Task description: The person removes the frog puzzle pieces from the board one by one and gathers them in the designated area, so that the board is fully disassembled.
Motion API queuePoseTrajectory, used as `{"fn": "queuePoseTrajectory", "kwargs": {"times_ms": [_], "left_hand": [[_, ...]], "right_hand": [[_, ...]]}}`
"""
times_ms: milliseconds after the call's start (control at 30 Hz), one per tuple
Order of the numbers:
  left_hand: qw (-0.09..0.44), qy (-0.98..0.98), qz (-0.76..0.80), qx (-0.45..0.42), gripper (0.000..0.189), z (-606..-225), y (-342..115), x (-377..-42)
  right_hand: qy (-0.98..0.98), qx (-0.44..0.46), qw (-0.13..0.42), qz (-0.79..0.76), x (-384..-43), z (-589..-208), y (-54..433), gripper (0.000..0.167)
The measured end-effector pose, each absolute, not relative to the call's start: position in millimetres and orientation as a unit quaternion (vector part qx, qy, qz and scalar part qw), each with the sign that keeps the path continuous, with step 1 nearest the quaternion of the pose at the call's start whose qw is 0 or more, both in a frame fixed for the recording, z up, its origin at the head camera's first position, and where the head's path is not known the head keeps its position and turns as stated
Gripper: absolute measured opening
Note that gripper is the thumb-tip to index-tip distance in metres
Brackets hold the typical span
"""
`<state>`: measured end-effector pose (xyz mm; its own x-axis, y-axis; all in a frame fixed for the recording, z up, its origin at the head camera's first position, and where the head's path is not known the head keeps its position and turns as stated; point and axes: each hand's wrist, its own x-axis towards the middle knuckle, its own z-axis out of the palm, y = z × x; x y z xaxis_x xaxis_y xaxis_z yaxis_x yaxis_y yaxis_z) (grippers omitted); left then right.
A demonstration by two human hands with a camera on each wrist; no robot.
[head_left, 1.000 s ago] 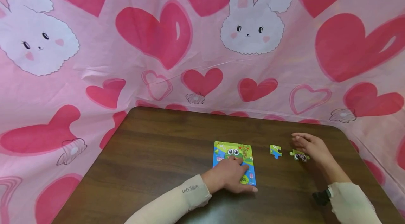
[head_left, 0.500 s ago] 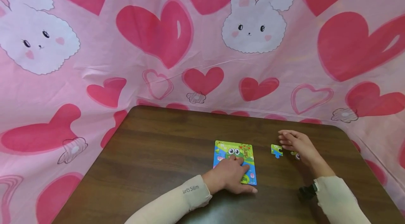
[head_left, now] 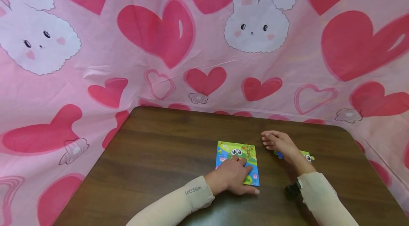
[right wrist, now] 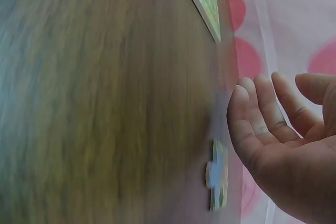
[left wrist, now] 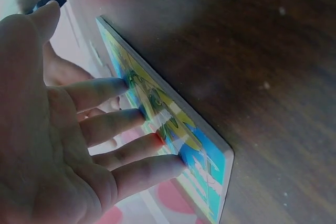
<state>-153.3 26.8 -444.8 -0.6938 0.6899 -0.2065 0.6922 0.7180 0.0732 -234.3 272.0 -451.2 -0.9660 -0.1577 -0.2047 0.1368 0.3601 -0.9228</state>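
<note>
A frog-picture jigsaw board [head_left: 253, 152] lies flat on the table, green above and blue below. My left hand [head_left: 231, 176] rests on it, and in the left wrist view its straight fingertips touch the printed face [left wrist: 173, 114]. Part of the picture is hidden under that hand. To the board's right, my right hand [head_left: 281, 144] is raised over the table with loosely bent fingers and nothing in them. Under its wrist show parts of a blue-green puzzle piece [head_left: 279, 154] and a piece with printed eyes [head_left: 308, 157]. The right wrist view shows a piece [right wrist: 218, 177] below the hand.
The dark brown wooden table [head_left: 166, 141] has rounded far corners. Behind it hangs a pink cloth [head_left: 207, 41] with hearts and rabbits. A black band [head_left: 293, 189] sits at the right sleeve's cuff.
My right hand has moved left, from above the eyed piece past the blue-green piece toward the board, and now partly covers both pieces. My left hand stays on the board.
</note>
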Motion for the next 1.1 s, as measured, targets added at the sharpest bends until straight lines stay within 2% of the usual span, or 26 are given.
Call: {"fn": "queuePoseTrajectory", "kwargs": {"times_ms": [233,633,1100], "left_hand": [[0.095,0.921,-0.008,0.379,0.08,-444,27,-154],[0.111,0.922,-0.013,0.371,0.079,-444,28,-155],[0.122,0.922,0.005,0.367,0.078,-446,30,-153]], "right_hand": [[0.813,-0.011,0.139,-0.566,-238,-453,256,0.048],[0.815,-0.039,0.161,-0.556,-240,-456,237,0.046],[0.852,-0.086,0.157,-0.491,-235,-454,225,0.037]]}}
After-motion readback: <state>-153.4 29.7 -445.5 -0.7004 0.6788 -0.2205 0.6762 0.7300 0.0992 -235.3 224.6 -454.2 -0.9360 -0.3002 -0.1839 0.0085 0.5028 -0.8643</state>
